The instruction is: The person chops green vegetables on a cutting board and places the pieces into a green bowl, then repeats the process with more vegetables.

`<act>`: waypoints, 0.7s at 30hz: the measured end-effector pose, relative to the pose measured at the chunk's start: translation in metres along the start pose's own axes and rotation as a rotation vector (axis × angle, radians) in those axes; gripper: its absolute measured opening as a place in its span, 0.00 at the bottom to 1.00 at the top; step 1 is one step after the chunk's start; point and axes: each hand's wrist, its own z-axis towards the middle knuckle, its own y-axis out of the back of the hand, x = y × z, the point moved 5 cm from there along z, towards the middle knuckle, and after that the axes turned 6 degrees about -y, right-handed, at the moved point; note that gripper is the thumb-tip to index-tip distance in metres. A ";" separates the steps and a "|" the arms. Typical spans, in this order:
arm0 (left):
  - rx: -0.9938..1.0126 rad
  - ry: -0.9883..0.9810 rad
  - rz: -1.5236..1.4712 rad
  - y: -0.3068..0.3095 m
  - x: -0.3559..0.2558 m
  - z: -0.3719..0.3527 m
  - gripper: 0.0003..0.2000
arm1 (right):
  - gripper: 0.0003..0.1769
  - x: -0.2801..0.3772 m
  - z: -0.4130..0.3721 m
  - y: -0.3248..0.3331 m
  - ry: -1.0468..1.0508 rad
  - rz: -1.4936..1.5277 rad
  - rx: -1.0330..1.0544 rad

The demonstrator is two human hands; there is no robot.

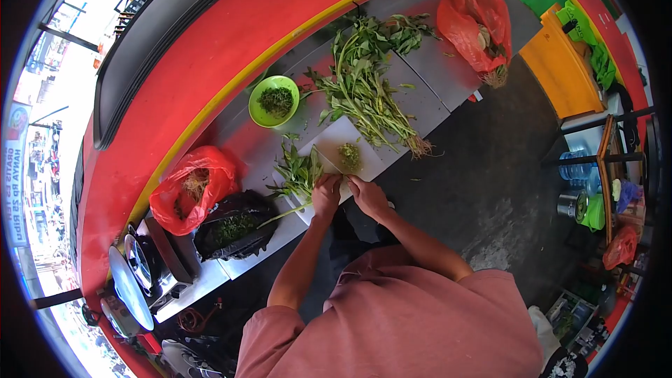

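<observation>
My left hand [327, 196] is closed at the near edge of a white cutting board [341, 131], beside a bunch of leafy green stems [299, 171]. Its fingertips almost meet those of my right hand [369, 194], which is also closed. What either hand pinches is too small to make out. A thin line like a knife blade [327, 159] slants across the board towards my fingers. Chopped greens [348, 158] lie in a small heap on the board. One long pale stem [285, 215] reaches from the board towards a black plastic bag [241, 227] with cut greens inside.
A green bowl [263, 116] of chopped leaves stands behind the board. Rooted leafy stalks [364, 80] spread across the metal table [423, 73]. Red plastic bags [476, 24] sit at both ends. A stove [162, 255] is at left; a red wall [280, 3] runs behind.
</observation>
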 end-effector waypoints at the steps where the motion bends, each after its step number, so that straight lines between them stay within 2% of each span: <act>1: 0.010 0.017 -0.003 0.000 0.001 -0.001 0.07 | 0.18 -0.003 -0.004 0.000 0.000 0.001 -0.004; 5: -0.028 -0.008 0.015 0.001 -0.001 -0.005 0.06 | 0.17 -0.005 -0.010 0.000 0.062 0.002 -0.069; 11: 0.014 -0.041 0.010 0.002 -0.003 -0.002 0.05 | 0.18 0.006 0.000 0.002 0.025 0.019 -0.026; 13: -0.002 -0.032 -0.088 0.001 -0.001 -0.001 0.05 | 0.18 0.006 -0.005 0.003 0.016 0.028 -0.040; 21: -0.006 0.032 -0.068 -0.004 0.002 -0.006 0.06 | 0.18 0.004 -0.003 -0.003 0.019 -0.043 -0.032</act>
